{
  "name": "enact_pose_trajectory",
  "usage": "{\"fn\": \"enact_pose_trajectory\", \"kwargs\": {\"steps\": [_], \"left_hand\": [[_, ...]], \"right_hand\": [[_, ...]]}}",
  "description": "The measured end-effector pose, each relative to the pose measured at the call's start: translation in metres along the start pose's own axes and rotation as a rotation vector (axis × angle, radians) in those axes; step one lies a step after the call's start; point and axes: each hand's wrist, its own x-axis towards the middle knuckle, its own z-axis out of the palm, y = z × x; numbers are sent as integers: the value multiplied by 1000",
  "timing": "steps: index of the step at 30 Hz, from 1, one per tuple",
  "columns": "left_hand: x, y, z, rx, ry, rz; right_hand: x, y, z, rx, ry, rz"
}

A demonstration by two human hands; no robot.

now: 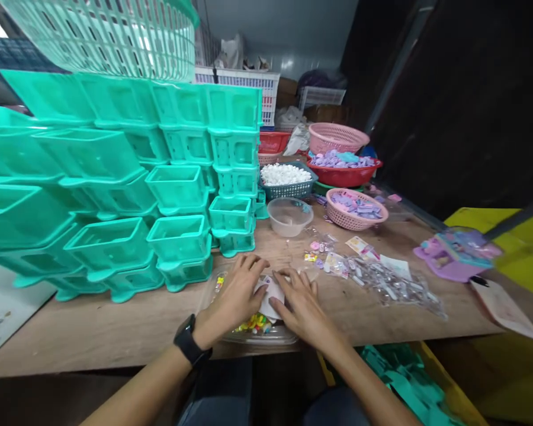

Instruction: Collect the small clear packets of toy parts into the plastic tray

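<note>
Workbench (pixel 115 331), wood-grain top, spanning the view. Stack of green plastic bins (pixel 177 242), several tiers, occupying the left of the bench. Mint slatted basket (pixel 115 41), set above the stack's top tier. Yellow container (pixel 450 384), below bench level at right, holding green plastic pieces (pixel 395 373). Red basin (pixel 349 176), far side, filled with purple pieces (pixel 333 158). Purple plastic toy case (pixel 455 269), right end of the bench. Clear shallow tray (pixel 262 339), near edge of the bench, beneath both hands. Pink perforated basket (pixel 350 223), purple contents, in front of the basin. Blue-grey basket (pixel 288 190), heaped with small white pieces (pixel 284 173). Left hand (pixel 237 290), back upward, fingers extended and close together, thumb apart from them and at the white card's left side; pinch cannot be told. Right hand (pixel 299 302), fingers bent and slightly spread, forefinger near the card's top, thumb at its right side; pinch likewise cannot be told. Clear round bowl (pixel 288 223), beyond the hands. Transparent packets (pixel 393 287), heaped right of the hands. Black wristwatch (pixel 190 343), left wrist. White card (pixel 272 296), between the hands, above the tray. Yellow and multicoloured small pieces (pixel 254 323), in the tray, partly hidden.
</note>
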Motion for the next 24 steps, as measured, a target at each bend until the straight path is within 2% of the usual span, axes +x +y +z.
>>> {"fn": "enact_pose_trajectory", "kwargs": {"steps": [3,6,8,10,13,16,20,24], "left_hand": [[8,7,1,33,-9,13],[35,23,5,7,-31,78],[61,37,15,37,-123,129],[90,48,29,101,-245,155],[126,57,52,168,-354,140],[146,57,69,186,-400,113],[152,56,77,187,-387,116],[153,54,79,175,-348,106]], "right_hand": [[-1,40,-20,49,135,32],[6,91,-48,-147,159,267],[13,117,-64,-233,135,410],[23,132,-76,-269,88,481],[37,140,-87,-300,-17,507],[52,140,-94,-301,-98,502],[67,143,-98,-254,-139,467],[67,151,-96,-130,-96,386]]}}
